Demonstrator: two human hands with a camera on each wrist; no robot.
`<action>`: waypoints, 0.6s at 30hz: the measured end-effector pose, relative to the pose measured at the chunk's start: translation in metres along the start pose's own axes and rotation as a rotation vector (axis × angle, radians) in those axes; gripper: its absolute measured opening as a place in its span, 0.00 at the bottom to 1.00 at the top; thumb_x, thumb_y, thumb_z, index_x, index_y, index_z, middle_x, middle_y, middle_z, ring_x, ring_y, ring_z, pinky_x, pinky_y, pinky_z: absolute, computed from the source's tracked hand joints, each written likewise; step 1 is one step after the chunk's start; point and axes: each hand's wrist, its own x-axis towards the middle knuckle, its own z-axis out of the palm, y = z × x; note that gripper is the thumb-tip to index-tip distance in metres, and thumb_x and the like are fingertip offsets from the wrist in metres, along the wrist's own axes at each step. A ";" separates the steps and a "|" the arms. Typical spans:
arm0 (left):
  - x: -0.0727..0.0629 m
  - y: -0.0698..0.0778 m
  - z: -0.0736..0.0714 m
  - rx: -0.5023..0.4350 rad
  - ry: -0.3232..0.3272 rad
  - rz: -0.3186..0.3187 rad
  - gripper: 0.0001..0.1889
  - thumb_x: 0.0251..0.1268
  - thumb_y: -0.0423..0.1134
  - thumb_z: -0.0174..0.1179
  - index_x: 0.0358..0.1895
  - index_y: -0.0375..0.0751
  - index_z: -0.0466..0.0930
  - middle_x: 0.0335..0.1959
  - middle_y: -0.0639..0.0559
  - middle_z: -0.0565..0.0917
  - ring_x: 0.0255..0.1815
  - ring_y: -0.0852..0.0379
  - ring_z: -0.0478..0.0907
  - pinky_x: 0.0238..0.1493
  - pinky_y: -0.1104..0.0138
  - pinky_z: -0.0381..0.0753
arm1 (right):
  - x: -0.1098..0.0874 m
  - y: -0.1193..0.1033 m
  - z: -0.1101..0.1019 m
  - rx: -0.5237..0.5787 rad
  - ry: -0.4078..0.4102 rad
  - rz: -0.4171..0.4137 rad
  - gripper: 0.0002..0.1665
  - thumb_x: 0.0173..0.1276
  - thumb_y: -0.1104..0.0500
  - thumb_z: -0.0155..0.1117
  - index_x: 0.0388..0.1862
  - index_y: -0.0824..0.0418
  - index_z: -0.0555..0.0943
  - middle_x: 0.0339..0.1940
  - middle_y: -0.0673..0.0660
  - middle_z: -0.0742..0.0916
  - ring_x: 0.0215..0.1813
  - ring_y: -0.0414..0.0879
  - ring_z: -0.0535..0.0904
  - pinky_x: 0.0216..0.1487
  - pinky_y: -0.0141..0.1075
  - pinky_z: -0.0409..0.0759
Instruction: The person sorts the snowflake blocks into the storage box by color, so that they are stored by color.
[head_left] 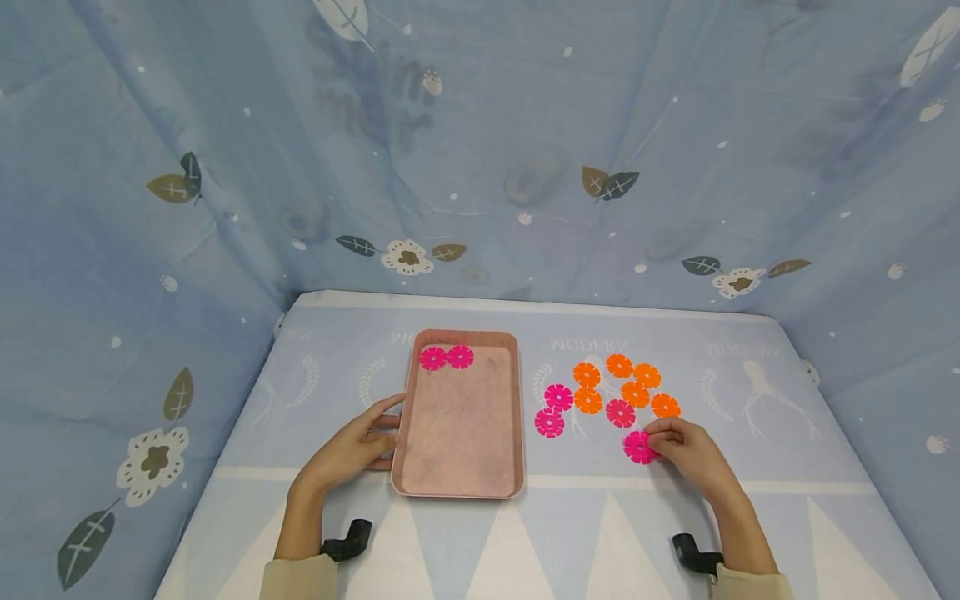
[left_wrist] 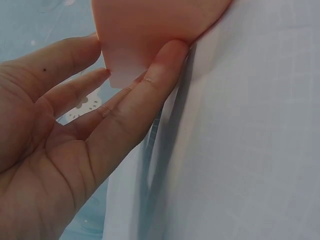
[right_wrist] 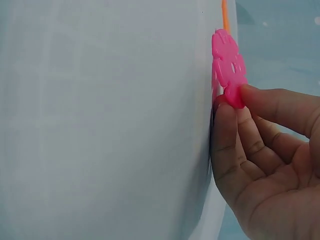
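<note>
A pink tray (head_left: 459,433) lies on the table with two pink flower-shaped discs (head_left: 447,358) side by side at its far left end. My left hand (head_left: 358,446) is at the tray's left side, its rather straight fingers (left_wrist: 150,85) touching the outer wall. To the right of the tray, my right hand (head_left: 688,450) pinches a pink notched disc (right_wrist: 229,65) by its edge between thumb and fingertips. That disc is tilted in the right wrist view. Just beyond it are more pink discs (head_left: 620,413) and several orange discs (head_left: 635,394), loosely grouped on the table.
A pale blue and white patterned cloth (head_left: 562,533) covers the table. Blue fabric walls (head_left: 480,150) with leaf and flower prints rise behind and at both sides. A black wrist device (head_left: 348,540) sits at the left wrist, another black device (head_left: 693,554) at the right.
</note>
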 end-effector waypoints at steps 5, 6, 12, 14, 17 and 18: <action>-0.001 0.000 0.000 0.009 0.010 -0.005 0.34 0.74 0.30 0.55 0.79 0.50 0.55 0.68 0.31 0.67 0.57 0.39 0.79 0.48 0.53 0.85 | 0.001 0.000 0.000 0.039 -0.011 0.001 0.13 0.74 0.65 0.61 0.52 0.73 0.78 0.38 0.61 0.83 0.39 0.50 0.81 0.42 0.30 0.83; -0.001 0.000 0.000 0.009 0.012 -0.006 0.34 0.74 0.30 0.55 0.79 0.50 0.55 0.68 0.31 0.67 0.57 0.39 0.79 0.48 0.53 0.85 | 0.001 -0.001 0.000 0.047 -0.013 0.003 0.13 0.74 0.65 0.61 0.52 0.73 0.78 0.39 0.61 0.83 0.39 0.50 0.81 0.42 0.30 0.83; -0.001 0.001 0.001 0.013 0.015 -0.008 0.34 0.74 0.30 0.56 0.79 0.50 0.56 0.68 0.31 0.67 0.57 0.39 0.80 0.48 0.53 0.85 | 0.004 -0.007 0.003 0.109 -0.030 0.006 0.16 0.74 0.64 0.62 0.54 0.74 0.77 0.39 0.62 0.83 0.38 0.51 0.81 0.42 0.33 0.85; -0.001 0.001 0.001 0.011 0.012 -0.007 0.34 0.74 0.31 0.56 0.79 0.50 0.56 0.68 0.31 0.67 0.56 0.39 0.80 0.48 0.53 0.85 | 0.005 -0.010 0.004 0.142 -0.043 -0.003 0.16 0.74 0.64 0.62 0.54 0.75 0.76 0.39 0.63 0.82 0.38 0.51 0.82 0.42 0.35 0.85; -0.001 0.002 0.001 0.013 0.011 -0.005 0.34 0.74 0.31 0.56 0.79 0.50 0.56 0.68 0.32 0.68 0.56 0.39 0.80 0.48 0.53 0.85 | 0.009 -0.016 0.006 0.194 -0.058 -0.023 0.17 0.74 0.65 0.62 0.54 0.76 0.76 0.40 0.65 0.82 0.38 0.51 0.82 0.43 0.36 0.86; -0.001 0.002 0.001 0.014 0.011 -0.005 0.34 0.74 0.31 0.56 0.79 0.50 0.55 0.68 0.32 0.68 0.56 0.40 0.80 0.48 0.53 0.85 | 0.010 -0.018 0.006 0.202 -0.063 -0.030 0.17 0.74 0.65 0.62 0.54 0.76 0.75 0.40 0.65 0.82 0.38 0.52 0.81 0.43 0.37 0.85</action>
